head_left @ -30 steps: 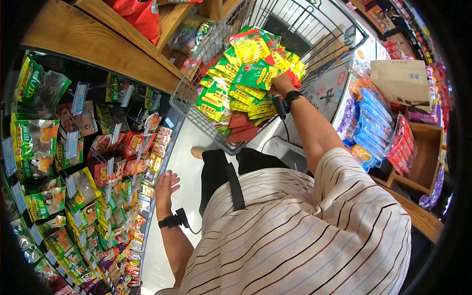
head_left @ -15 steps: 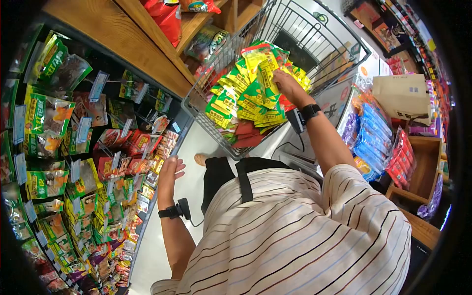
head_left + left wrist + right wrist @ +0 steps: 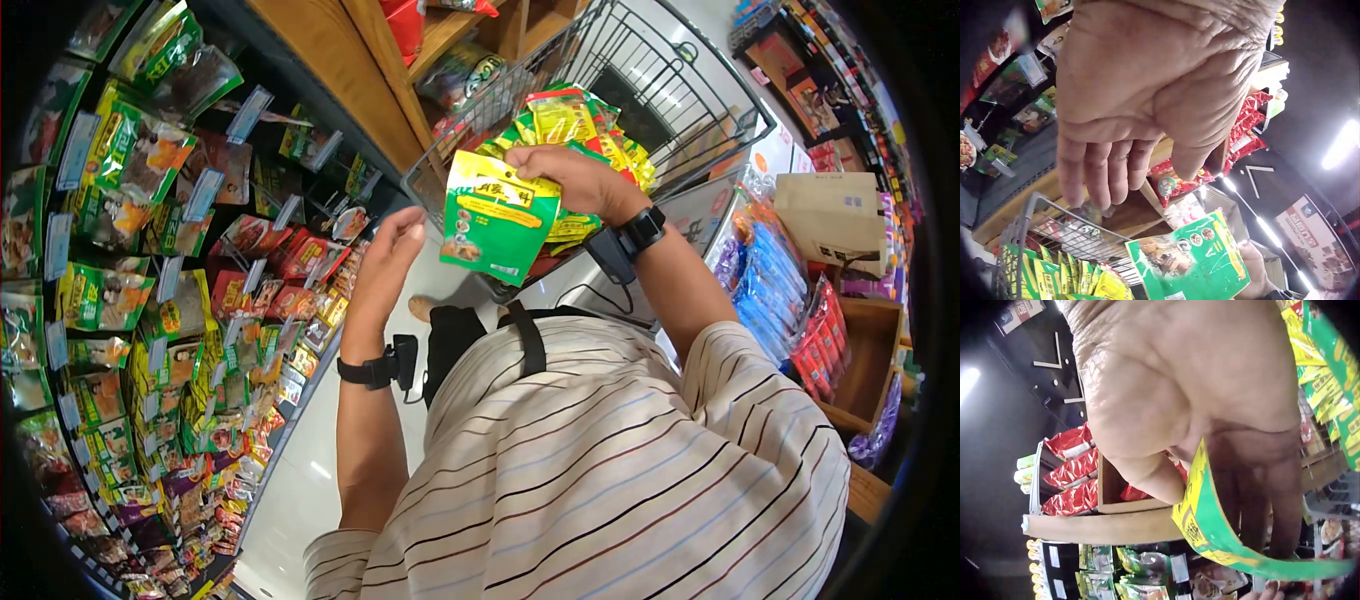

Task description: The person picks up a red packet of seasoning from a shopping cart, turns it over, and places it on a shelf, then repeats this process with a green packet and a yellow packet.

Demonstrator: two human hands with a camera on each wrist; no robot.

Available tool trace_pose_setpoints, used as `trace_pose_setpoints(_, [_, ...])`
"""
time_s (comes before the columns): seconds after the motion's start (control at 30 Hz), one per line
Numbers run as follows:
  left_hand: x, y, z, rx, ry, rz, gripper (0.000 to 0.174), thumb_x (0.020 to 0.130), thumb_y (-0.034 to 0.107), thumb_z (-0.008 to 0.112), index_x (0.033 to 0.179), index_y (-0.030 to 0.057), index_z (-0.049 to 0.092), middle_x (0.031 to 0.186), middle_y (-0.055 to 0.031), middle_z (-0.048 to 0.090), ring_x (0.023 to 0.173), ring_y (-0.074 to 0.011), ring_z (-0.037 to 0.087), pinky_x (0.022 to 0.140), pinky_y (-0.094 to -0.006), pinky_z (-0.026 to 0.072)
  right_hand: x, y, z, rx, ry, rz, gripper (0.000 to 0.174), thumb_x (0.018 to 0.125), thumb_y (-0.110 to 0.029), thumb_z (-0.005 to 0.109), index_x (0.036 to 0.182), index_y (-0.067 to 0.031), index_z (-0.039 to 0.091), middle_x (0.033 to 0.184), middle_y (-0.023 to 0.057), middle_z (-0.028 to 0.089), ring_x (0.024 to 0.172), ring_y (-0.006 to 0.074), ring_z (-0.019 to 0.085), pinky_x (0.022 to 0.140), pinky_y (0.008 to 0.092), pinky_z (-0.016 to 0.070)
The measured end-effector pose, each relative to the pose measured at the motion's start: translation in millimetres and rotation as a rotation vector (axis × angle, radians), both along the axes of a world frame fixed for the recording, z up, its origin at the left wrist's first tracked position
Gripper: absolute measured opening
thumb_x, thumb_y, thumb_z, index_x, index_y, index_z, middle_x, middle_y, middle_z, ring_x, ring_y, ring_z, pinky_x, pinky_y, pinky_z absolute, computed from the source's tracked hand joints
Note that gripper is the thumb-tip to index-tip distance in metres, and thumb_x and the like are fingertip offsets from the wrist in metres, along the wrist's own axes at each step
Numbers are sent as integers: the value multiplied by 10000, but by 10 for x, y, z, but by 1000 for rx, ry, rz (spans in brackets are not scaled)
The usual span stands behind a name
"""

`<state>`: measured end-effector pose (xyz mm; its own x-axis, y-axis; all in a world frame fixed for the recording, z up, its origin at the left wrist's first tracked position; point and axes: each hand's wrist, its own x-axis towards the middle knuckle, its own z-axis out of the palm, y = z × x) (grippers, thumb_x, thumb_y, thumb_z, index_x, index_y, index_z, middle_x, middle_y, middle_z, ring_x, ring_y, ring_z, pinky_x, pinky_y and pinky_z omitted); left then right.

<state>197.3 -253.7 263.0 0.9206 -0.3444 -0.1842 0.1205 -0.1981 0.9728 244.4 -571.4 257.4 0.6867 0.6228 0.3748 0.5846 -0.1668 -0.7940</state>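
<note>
My right hand (image 3: 585, 182) pinches the top edge of a green and yellow seasoning packet (image 3: 495, 228), thumb on one face and fingers behind. The packet hangs in front of the shopping cart (image 3: 765, 120); in the right wrist view this packet (image 3: 1216, 528) looks bent. Nearby, my left hand (image 3: 388, 262) is raised to the packet's left, fingers extended and apart from it. In the left wrist view the left palm (image 3: 1160, 81) holds nothing. A heap of yellow and green packets (image 3: 570, 118) lies inside the cart, partly hidden behind the right hand.
Hanging food packets (image 3: 120, 290) with price tags fill the rack on the left. A wooden shelf (image 3: 345, 75) stands beyond it. To the right are blue packs (image 3: 765, 305), red packs (image 3: 820, 345) and a beige paper bag (image 3: 830, 215).
The right hand has lifted a packet from the heap and brought it toward the body. My left hand has risen toward the packet. The head view has shifted.
</note>
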Motion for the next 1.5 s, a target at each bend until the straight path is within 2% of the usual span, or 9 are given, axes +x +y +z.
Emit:
trace_pose_setpoints(0.37, [-337, 27, 101, -286, 216, 137, 361, 1001, 298, 575, 1233, 24, 615, 1097, -26, 659, 1011, -83, 581, 924, -250, 436, 13, 681, 207, 183, -82, 149, 140, 845, -9, 621, 953, -13, 532, 907, 122, 560, 830, 290, 542, 738, 362, 445])
trace_pose_setpoints(0.47, [-401, 97, 76, -314, 170, 209, 310, 1006, 259, 570, 1191, 20, 636, 1083, -17, 663, 1003, -77, 580, 914, -245, 436, 29, 756, 118, 141, 84, 59, 176, 855, -58, 617, 1012, -22, 546, 918, 119, 593, 849, 265, 569, 755, 367, 467])
trace_pose_setpoints(0.6, [-417, 211, 108, -375, 130, 348, 292, 1009, 249, 564, 1162, 13, 643, 1075, -11, 664, 993, -74, 577, 912, -240, 433, -106, 931, 372, 558, 1212, 92, 423, 998, -294, 534, 1299, 3, 536, 1218, 75, 637, 1044, 165, 641, 904, 338, 512])
trace_pose_setpoints(0.77, [-402, 316, 169, -506, 107, 493, 278, 1006, 220, 566, 1182, 14, 628, 1107, -24, 664, 1002, -81, 574, 914, -262, 445, -251, 1090, 293, 351, 1218, 121, 465, 978, -360, 593, 1323, -52, 544, 1201, 59, 657, 1039, 147, 652, 871, 351, 544])
trace_pose_setpoints(1.1, [-416, 367, 202, -310, -87, 584, 446, 981, 259, 606, 1309, -23, 498, 1270, -107, 577, 1166, -184, 540, 985, -324, 441, -340, 1301, 419, 139, 958, -84, 316, 991, -283, 576, 1200, -55, 637, 978, -1, 687, 824, 91, 640, 687, 263, 513])
trace_pose_setpoints(1.2, [-440, 328, 249, -69, -236, 525, 590, 980, 335, 592, 1403, -31, 404, 1365, -137, 510, 1257, -231, 497, 1029, -364, 428, -326, 1393, 447, 139, 596, -146, 318, 994, -226, 553, 1236, -25, 603, 995, -4, 673, 847, 72, 595, 717, 272, 485])
trace_pose_setpoints(1.27, [-491, 223, 336, -68, -245, 368, 663, 977, 397, 583, 1435, -30, 366, 1398, -149, 480, 1300, -252, 469, 1049, -382, 420, -380, 1447, 621, -71, 305, -194, 331, 954, -196, 583, 1234, -18, 593, 1050, 89, 663, 914, 182, 633, 788, 311, 502])
trace_pose_setpoints(1.37, [-510, 116, 396, -359, -124, 342, 624, 1002, 403, 536, 1433, -19, 379, 1389, -145, 489, 1279, -240, 489, 1033, -370, 431, -521, 1613, 728, -79, 3, -158, 394, 890, -186, 636, 1246, -23, 593, 1217, 198, 592, 1023, 356, 627, 891, 392, 508])
trace_pose_setpoints(1.5, [-449, 242, 343, -662, 50, 433, 415, 1011, 264, 522, 1327, -5, 511, 1269, -102, 589, 1146, -188, 579, 989, -331, 454, -590, 1637, 686, -38, -238, -113, 338, 895, -172, 644, 1196, -23, 618, 1160, 166, 609, 1009, 305, 634, 860, 361, 517])
